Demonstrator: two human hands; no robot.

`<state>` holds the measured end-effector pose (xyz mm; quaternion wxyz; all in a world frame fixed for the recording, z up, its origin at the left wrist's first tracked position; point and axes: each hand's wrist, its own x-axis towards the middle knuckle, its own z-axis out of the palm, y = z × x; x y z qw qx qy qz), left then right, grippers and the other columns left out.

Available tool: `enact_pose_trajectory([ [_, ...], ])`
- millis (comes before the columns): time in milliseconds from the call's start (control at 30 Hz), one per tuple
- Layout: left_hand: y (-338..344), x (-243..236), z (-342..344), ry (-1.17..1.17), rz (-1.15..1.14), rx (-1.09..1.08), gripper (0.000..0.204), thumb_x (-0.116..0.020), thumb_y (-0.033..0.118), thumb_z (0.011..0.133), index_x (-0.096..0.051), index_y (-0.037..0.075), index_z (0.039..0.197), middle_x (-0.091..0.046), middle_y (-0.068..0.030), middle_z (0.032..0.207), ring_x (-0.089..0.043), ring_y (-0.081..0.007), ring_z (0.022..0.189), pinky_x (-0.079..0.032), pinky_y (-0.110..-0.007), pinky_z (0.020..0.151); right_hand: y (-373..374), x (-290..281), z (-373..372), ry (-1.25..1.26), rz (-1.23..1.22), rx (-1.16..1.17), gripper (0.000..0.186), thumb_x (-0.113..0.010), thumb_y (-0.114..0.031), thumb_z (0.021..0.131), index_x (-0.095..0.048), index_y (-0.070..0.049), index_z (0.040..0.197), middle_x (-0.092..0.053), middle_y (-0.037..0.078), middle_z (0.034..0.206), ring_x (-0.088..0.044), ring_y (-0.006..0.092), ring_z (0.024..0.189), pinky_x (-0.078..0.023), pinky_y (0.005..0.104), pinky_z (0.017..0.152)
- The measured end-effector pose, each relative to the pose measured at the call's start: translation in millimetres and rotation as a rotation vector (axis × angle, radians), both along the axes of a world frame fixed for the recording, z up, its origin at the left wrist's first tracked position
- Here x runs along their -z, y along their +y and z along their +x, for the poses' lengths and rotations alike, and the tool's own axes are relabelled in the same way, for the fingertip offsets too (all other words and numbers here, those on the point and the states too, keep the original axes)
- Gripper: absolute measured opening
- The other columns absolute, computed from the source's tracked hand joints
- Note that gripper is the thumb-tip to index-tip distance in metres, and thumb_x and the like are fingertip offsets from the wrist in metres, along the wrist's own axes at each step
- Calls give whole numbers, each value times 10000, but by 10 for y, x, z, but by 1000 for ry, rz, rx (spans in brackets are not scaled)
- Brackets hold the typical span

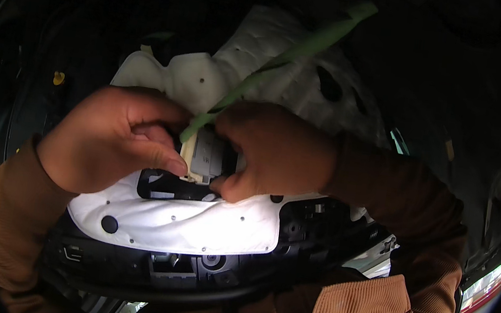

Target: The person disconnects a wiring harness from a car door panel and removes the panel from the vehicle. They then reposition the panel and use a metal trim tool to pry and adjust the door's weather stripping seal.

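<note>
Between my two hands is a small boxy part [206,154], grey on its face with a cream edge along its left side. My left hand [112,139] grips that cream edge, its thumb pressed near the lower corner. Curled around the other side, my right hand [279,154] has its thumb at the lower right corner. A long green strip [301,50] slants from the top of the part toward the upper right, passing over my right fingers. It is slightly blurred. Behind and below the part lies a dark opening in a white padded cover [191,230].
Black plastic trim [212,263] with a round fitting and slots runs along the near side. A yellow cap [59,78] shows at the left. Another pale padded section [264,45] rises at the back, with dark surroundings on both sides.
</note>
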<state>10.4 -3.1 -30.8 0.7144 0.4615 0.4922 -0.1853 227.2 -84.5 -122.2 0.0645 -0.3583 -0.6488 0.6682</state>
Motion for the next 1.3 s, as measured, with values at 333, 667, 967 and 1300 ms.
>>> enact_pose_trajectory([
  [333,-35,-253,-124,-134,336,355,388,-822,140,868,-708,-57,1182,-633,-153,1125,-704,-215,927,-604,-320,837,-79,-160,-147,91,4,64,561,-841,-325,707,-672,75,1061,-701,232,1024,-715,380,948,-581,432,854],
  [667,-100,-290,-103,-99,223,164,373,-809,188,899,-691,-88,1121,-580,-159,1222,-659,-212,1007,-596,-325,852,2,-237,-91,50,22,31,585,-833,-340,695,-650,80,1058,-695,242,1034,-704,386,988,-571,431,885],
  [967,-137,-298,-26,-70,302,223,464,-863,215,853,-692,-79,1169,-566,-136,1255,-620,-168,971,-544,-278,812,156,-307,-9,82,-168,-26,533,-830,-360,760,-676,57,1055,-707,185,968,-705,308,899,-565,385,787],
  [1300,-158,-366,-55,-34,288,231,509,-883,199,816,-682,-52,1211,-554,-122,1271,-609,-182,1019,-524,-301,876,-65,-301,16,315,-457,408,564,-794,-432,915,-626,20,1208,-699,105,914,-676,178,811,-535,305,700],
])
